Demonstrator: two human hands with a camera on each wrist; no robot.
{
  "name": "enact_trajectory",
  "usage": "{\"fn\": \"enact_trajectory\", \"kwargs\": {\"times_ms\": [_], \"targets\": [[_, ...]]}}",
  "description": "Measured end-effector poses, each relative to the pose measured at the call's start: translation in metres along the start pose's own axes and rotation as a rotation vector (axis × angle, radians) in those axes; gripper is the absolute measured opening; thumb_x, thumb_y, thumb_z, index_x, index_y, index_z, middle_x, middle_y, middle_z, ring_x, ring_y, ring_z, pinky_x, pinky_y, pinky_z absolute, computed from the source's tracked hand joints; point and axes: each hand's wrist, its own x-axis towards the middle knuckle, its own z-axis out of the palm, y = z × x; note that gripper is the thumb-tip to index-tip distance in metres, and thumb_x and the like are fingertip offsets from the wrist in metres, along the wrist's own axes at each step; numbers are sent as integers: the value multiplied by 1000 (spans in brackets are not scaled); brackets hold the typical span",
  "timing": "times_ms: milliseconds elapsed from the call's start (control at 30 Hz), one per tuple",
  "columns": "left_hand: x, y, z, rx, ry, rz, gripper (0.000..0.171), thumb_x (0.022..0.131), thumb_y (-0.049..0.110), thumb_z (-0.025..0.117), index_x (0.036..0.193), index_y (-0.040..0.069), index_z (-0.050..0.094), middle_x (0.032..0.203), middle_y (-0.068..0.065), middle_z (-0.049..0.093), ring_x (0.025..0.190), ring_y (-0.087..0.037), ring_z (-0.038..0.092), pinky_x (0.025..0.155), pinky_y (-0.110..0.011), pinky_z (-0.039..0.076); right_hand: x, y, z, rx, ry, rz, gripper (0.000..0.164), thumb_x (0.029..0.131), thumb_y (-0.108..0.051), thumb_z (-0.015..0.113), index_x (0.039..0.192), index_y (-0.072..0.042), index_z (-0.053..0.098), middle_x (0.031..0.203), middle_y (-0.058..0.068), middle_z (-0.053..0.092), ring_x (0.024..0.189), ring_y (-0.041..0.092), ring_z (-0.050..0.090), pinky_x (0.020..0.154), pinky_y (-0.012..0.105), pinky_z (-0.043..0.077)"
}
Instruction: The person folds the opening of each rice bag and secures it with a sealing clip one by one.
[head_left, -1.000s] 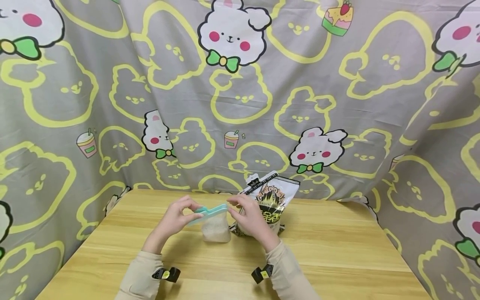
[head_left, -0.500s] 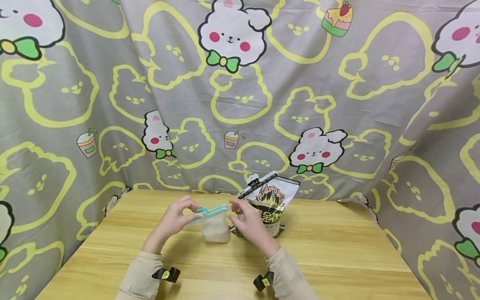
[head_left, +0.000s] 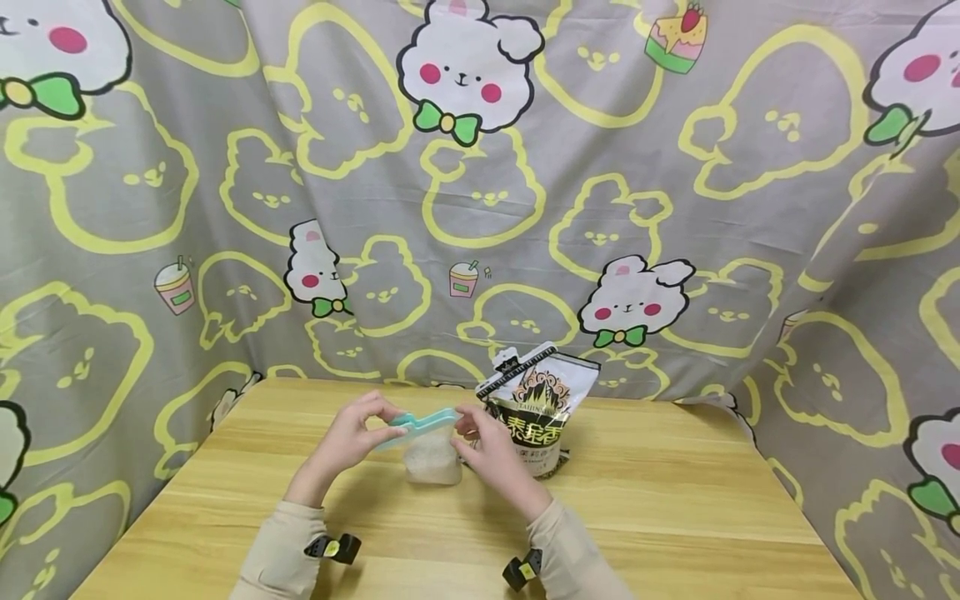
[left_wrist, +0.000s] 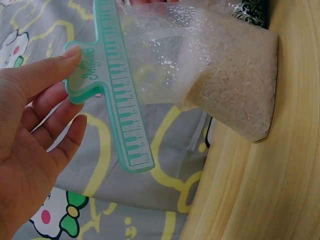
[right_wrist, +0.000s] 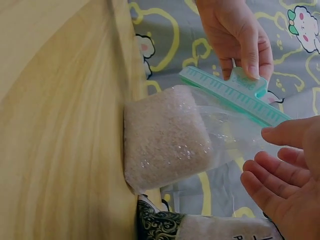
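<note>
A clear plastic bag of rice (head_left: 433, 462) stands on the table, its loose top leaning toward my left hand. Across that top lies a mint-green bag clip (left_wrist: 122, 95) with a piano-key pattern. My left hand (head_left: 351, 433) pinches the clip's handle between thumb and fingers. My right hand (head_left: 491, 442) is at the clip's other end, fingers loosely bent and apart. In the right wrist view its thumb (right_wrist: 287, 134) is close to the clip's end; whether it touches is unclear. The fingers (right_wrist: 270, 175) lie beside the bag's upper edge.
Just behind my right hand stands a larger printed bag (head_left: 543, 400), its folded top held by a white-and-black clip (head_left: 517, 369). The wooden table (head_left: 675, 500) ends at a patterned cloth curtain (head_left: 480, 208) at the back and sides.
My right hand drew slightly away from the clip's end, then came back in toward the bag, leaving more of the printed bag showing. My left hand keeps its pinch on the bag clip.
</note>
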Motion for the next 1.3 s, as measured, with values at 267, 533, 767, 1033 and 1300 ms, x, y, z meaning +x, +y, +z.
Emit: {"fn": "enact_trajectory", "kwargs": {"times_ms": [267,533,767,1033,1300], "targets": [[0,0,-1,-13,-12,-2,16,78,10,80,90,18,74,83,6,62,81,-6,58,72,-23,48,-4,-1,8,78,28,53,46,83,2,70,124,0,51,98,13,68,87,22,68,79,24,57],[-1,1,-1,-14,-17,-2,15,78,10,80,90,17,73,83,1,63,82,-12,61,72,-24,49,-10,-2,18,174,107,121,43,82,3,70,120,-2,51,102,15,68,93,27,68,82,30,58],[-1,0,-1,-13,-5,4,15,78,10,80,91,16,74,83,-4,63,80,-17,60,71,-23,47,-19,-4,22,305,135,188,44,83,0,71,123,1,53,113,19,65,105,35,64,90,43,55],[-1,-1,0,-5,-11,7,16,78,11,80,91,17,74,83,-2,63,81,-22,61,70,-23,47,-26,-27,10,439,92,268,43,84,7,65,125,9,52,119,32,59,113,48,57,97,52,49],[-1,2,0,17,4,10,14,78,7,79,90,12,74,82,-4,63,80,-10,58,72,-23,47,-27,1,26,449,122,283,41,84,-3,70,124,-2,58,119,23,64,112,38,61,97,43,52]]}}
